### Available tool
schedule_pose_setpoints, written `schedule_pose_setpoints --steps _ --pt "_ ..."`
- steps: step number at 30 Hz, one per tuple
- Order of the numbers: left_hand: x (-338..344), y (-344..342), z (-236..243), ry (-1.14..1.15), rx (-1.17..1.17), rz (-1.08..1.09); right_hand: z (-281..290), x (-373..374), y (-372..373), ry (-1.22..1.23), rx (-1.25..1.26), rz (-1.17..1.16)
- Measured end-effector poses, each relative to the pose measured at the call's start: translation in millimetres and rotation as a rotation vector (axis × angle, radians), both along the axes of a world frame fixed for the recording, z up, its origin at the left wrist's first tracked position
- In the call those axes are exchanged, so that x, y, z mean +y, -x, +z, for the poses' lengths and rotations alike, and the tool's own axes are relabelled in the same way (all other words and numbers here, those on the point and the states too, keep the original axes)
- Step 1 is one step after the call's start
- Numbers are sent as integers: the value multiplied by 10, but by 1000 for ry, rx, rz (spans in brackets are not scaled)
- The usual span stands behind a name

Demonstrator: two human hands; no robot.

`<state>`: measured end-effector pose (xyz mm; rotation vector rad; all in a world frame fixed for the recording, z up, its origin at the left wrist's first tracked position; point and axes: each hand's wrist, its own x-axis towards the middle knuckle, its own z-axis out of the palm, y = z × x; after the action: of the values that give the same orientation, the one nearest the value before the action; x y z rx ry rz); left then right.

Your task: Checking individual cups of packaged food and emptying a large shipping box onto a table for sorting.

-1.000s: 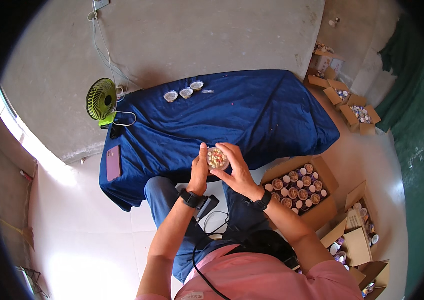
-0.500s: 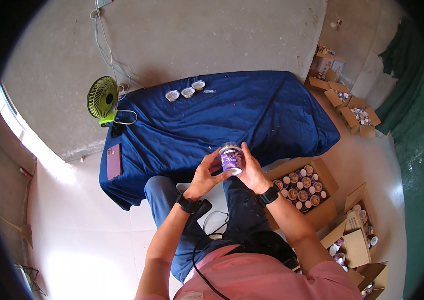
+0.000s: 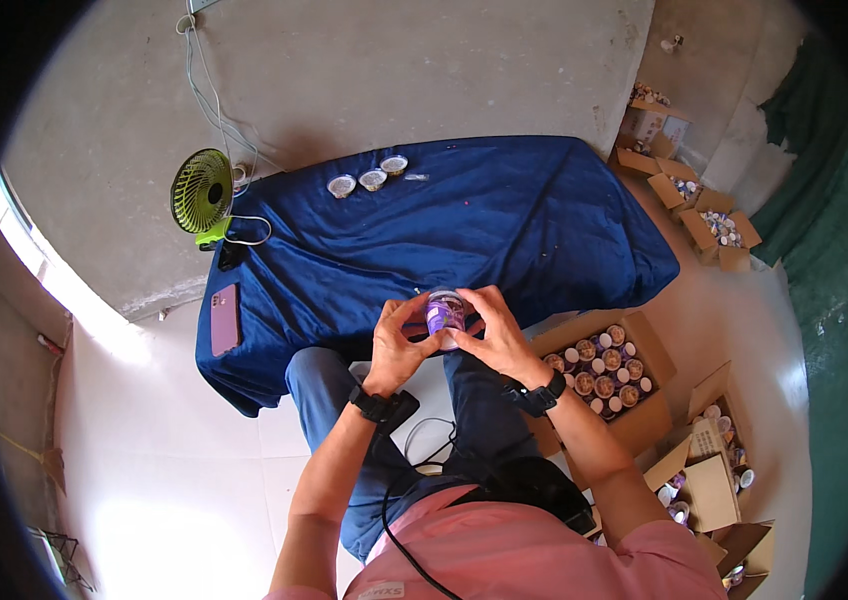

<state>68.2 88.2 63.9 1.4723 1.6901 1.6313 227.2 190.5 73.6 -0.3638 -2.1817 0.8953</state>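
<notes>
Between both hands is a purple yogurt cup (image 3: 445, 314) with a pale rim, tilted above my lap near the front edge of the blue-covered table (image 3: 504, 230). My left hand (image 3: 401, 340) grips its left side, thumb low and fingers near the top. My right hand (image 3: 497, 335) holds the right side, its fingers curled over the upper edge and its thumb near the bottom. The fingers hide part of the cup's top. At the table's back lie three small round clear tubs (image 3: 373, 180) and a small clear wrapped piece (image 3: 417, 178).
A green fan (image 3: 202, 192) stands at the table's left end, its cord running up the wall. A purple phone (image 3: 226, 318) lies at the left edge. To my right is an open carton (image 3: 656, 425) of packed cups; more open boxes (image 3: 714, 480) of cups stand beyond.
My right hand has shifted from the cup's side to over its upper edge, with the thumb low. The cup has moved slightly left and turned in my hands.
</notes>
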Motion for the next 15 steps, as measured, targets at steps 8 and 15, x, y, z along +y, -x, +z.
schedule_pose_setpoints --steps 8,15 --pt "57 -114 18 0 -419 -39 -226 -65 121 418 230 -26" --pt "0 -61 122 44 136 -12 -26 57 -22 -72 13 30"
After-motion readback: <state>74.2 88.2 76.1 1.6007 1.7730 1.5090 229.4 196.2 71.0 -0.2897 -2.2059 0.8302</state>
